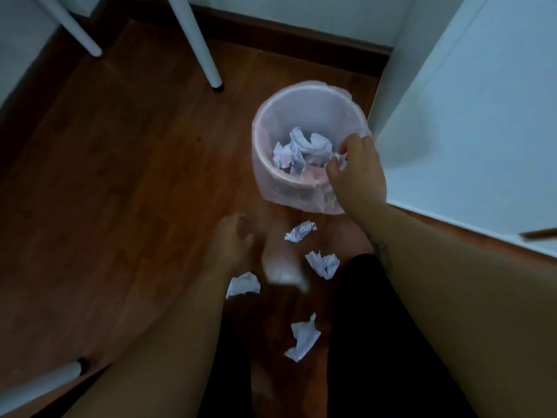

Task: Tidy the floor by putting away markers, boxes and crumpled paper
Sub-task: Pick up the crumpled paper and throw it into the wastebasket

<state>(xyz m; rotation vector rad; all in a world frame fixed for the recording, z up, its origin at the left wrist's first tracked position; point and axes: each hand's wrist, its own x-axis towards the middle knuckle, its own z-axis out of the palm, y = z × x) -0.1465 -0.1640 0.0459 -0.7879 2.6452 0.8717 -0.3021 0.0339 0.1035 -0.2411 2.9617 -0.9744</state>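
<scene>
A white waste bin (265,116) with a pink liner stands on the wooden floor and holds several crumpled paper balls (304,149). My right hand (357,170) hangs over the bin's right rim, fingers curled down, with a scrap of crumpled paper (340,159) pinched between thumb and fingers. My left hand (232,239), blurred, is low over the floor in front of the bin with its fingers apart and nothing in it. Several crumpled papers lie on the floor: one (300,231) just before the bin, one (323,263) to its right, one (243,284) by my left wrist, one (303,337) nearest me.
A white cabinet (482,116) fills the right side, close to the bin. Two white furniture legs (199,43) stand at the back, another (39,384) at the lower left. A wall with a dark skirting board (301,34) closes the far side. My dark-clothed legs (361,342) are below.
</scene>
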